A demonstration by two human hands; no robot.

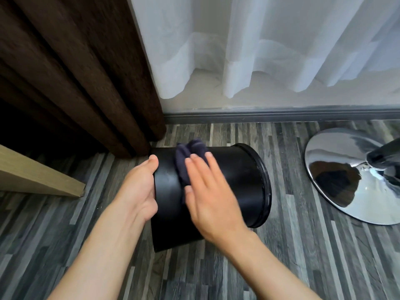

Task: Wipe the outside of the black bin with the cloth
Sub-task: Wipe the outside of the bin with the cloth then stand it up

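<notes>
Nearest you, your two bare forearms reach out over the grey striped plank floor [303, 245]. Your left hand [138, 191] cups the closed base end of the black bin [242, 182], thumb hooked over the top edge and palm against the bottom, steadying it. Your right hand [212, 193] lies flat with fingers spread and straight, pressing the dark blue cloth [190, 154] down onto the bin's curved side; it pinches nothing, only bears down.

The bin lies on its side on the floor, base to the left, open rimmed mouth to the right. It looks like thin, smooth plastic, slightly glossy, so judge it light and apt to roll or skid under pressure: keep the bracing hand on the base or the rolled rim, which should be the stiffest parts. The cloth is soft and bunched, and should follow the curve easily.

To the right, well apart, sits a mirror-bright chrome stool base [350, 178]. On the left, a pale wooden panel edge [41, 176]. Farthest off, a heavy brown curtain [71, 68] hangs beside sheer white drapes [270, 44].
</notes>
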